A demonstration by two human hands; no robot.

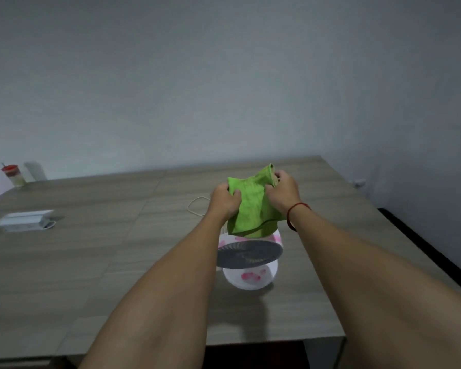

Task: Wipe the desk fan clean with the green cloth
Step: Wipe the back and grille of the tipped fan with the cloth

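Note:
A small white desk fan with pink marks and a grey grille stands on the wooden table, its face turned up toward me. Above and just behind it hangs the green cloth, held between both hands. My left hand grips the cloth's left edge, thumb over the front. My right hand grips its upper right corner; a red cord circles that wrist. The cloth's lower hem hides the fan's back rim.
The table runs to the wall. A thin white cable loops behind my left hand. A white box lies at the left. A cup with a red lid stands at the far left corner. The table's front edge is near me.

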